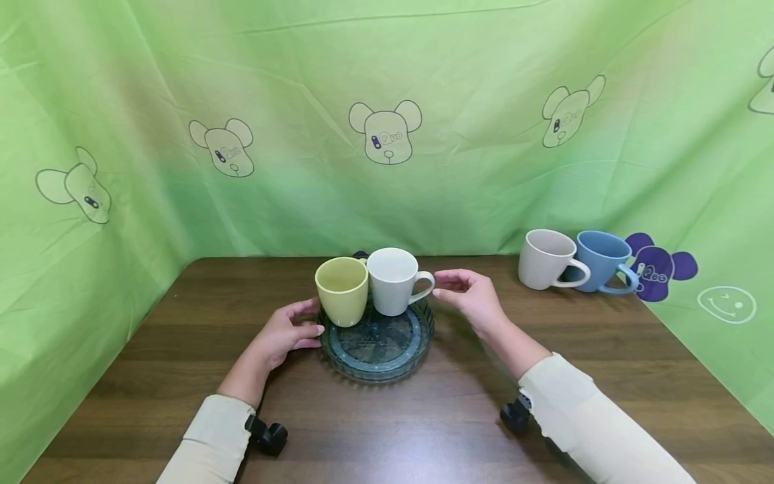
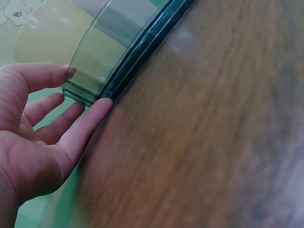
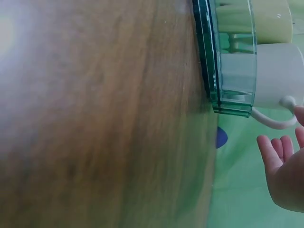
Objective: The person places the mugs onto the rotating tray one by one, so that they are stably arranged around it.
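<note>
A round clear teal tray lies on the table with two mugs standing upright on it, side by side. The yellow mug is at its left, the white mug at the back with its handle toward the right. At the tray's left edge my left hand grips the rim, fingers on both sides of its wall. My right hand is beside the white mug's handle, fingers extended; whether a fingertip touches it I cannot tell. Part of that hand is cut off in the right wrist view.
At the table's back right a light grey mug stands against a blue mug, their handles pointing right. Green cloth printed with bear heads hangs behind the brown wooden table and along its sides.
</note>
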Demonstrator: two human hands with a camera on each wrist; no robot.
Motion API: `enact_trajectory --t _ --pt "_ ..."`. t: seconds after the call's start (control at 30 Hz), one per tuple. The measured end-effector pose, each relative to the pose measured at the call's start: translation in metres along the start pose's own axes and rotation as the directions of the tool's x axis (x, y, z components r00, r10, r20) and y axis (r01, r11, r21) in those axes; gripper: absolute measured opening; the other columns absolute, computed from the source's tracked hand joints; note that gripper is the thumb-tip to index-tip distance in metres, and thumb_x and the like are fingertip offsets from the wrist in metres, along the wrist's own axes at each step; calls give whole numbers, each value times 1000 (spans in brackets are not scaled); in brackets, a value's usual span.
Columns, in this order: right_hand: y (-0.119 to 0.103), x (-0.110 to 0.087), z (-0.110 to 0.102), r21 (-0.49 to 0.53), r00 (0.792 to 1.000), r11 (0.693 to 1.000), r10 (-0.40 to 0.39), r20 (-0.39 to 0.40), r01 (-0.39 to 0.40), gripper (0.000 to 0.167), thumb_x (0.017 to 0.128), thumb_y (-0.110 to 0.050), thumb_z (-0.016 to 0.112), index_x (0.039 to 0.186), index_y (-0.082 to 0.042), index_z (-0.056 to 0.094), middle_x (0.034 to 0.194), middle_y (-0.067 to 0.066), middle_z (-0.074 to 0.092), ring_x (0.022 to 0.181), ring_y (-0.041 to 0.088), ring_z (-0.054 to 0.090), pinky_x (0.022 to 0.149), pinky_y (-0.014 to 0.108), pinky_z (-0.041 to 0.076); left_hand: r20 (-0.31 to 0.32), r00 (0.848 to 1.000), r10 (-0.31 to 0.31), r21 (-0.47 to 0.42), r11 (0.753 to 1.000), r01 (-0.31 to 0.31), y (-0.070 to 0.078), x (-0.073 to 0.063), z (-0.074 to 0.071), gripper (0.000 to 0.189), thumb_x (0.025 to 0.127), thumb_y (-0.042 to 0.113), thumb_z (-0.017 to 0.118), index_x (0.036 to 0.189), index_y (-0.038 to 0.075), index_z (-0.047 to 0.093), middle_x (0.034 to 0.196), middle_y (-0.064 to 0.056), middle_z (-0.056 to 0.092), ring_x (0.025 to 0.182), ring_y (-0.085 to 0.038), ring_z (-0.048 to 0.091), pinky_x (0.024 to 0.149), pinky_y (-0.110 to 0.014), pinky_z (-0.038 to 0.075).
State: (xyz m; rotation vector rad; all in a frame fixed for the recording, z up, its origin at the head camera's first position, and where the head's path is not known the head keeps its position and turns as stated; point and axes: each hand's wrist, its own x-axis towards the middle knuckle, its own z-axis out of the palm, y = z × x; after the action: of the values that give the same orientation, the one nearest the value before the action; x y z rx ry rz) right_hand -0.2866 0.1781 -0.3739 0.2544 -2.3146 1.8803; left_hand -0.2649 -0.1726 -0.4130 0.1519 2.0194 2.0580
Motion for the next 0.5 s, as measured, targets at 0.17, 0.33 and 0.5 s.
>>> enact_trajectory --t 0.17,0.33,0.5 --pt "-1 -9 -9 -27 1000 1000 -5 11 5 40 82 3 73 119 11 61 112 25 64 91 12 62 79 18 54 5 1000 -7 -14 1000 7 0 0 2 66 87 -11 60 146 -9 32 145 -28 35 115 -34 48 81 -38 59" --pt "-4 -18 -15 -42 1000 999 -6 26 7 41 82 1 74 120 10 61 107 12 68 99 24 62 79 18 53 -7 1000 -15 -18 1000 15 -1 -1 2 64 87 -11 60 146 -8 34 145 -27 36 114 -31 49 81 -38 59" --pt "-5 -25 -22 -35 999 999 -19 36 21 42 83 -1 75 121 11 60 104 1 68 103 27 61 79 18 53 -8 1000 -16 -51 999 15 -2 -3 2 63 88 -11 60 145 -9 33 145 -28 35 107 -26 55 83 -38 59"
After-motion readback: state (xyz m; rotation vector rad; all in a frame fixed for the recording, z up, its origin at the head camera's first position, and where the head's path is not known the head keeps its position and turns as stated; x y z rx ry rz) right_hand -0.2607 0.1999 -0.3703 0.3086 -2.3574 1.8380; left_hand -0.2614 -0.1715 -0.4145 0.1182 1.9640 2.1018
